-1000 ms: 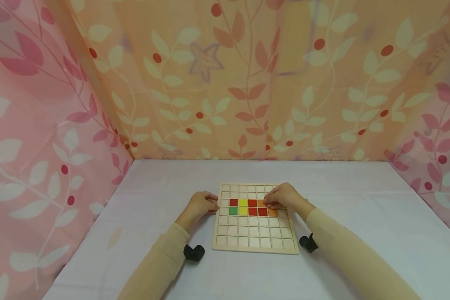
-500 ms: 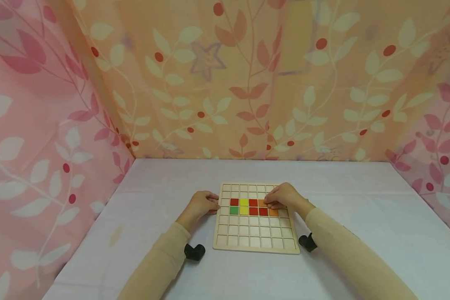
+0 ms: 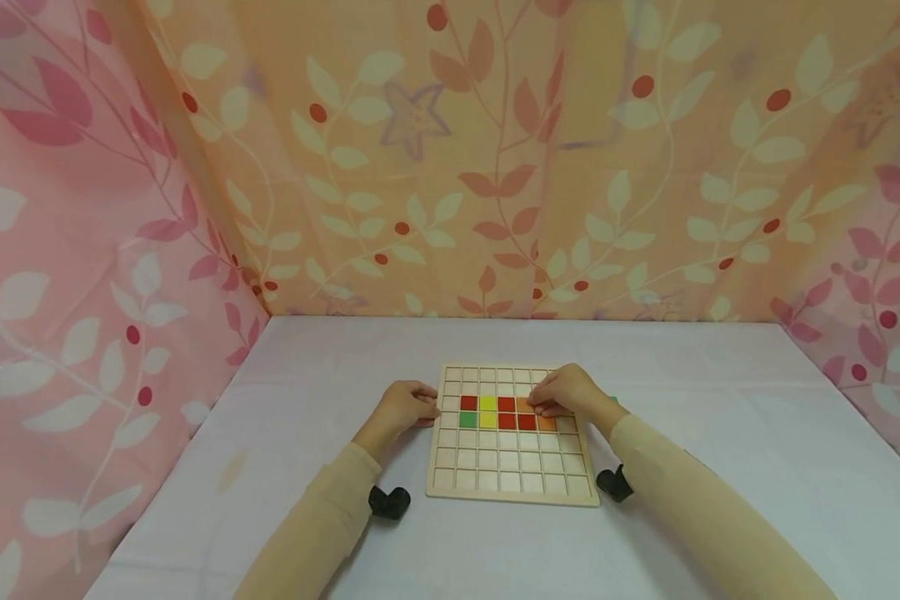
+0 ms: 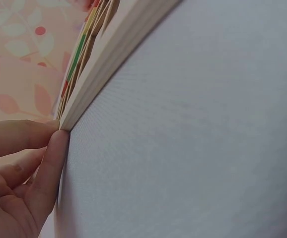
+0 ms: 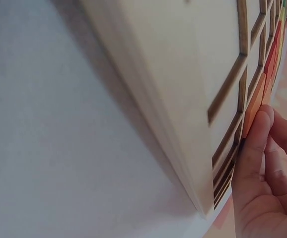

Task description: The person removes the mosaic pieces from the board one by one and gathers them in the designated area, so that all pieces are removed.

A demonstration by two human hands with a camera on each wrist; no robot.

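A wooden grid board (image 3: pixel 513 483) lies on the table, with two rows of coloured tiles in its squares. The left hand (image 3: pixel 403 407) pinches the board's left edge; the left wrist view shows its thumb and finger (image 4: pixel 54 158) right at the rim. Over the upper right of the board, the right hand (image 3: pixel 570 390) pinches an orange tile (image 3: pixel 523 406) at the end of the upper tile row. Another orange tile (image 3: pixel 546 423) sits in the row below. Red tiles (image 3: pixel 506 404), yellow tiles (image 3: pixel 487 404) and a green tile (image 3: pixel 468 420) lie to the left.
White cloth covers the table (image 3: pixel 330 358). A floral curtain (image 3: pixel 495 167) stands behind it, with pink ones at the sides. Black wrist devices (image 3: pixel 390 503) sit at both cuffs. A small green sliver (image 3: pixel 613 400) shows just past the right wrist.
Both hands and the tiles keep their places on the board. The green sliver past the right wrist shows now, while it was hidden one second ago.
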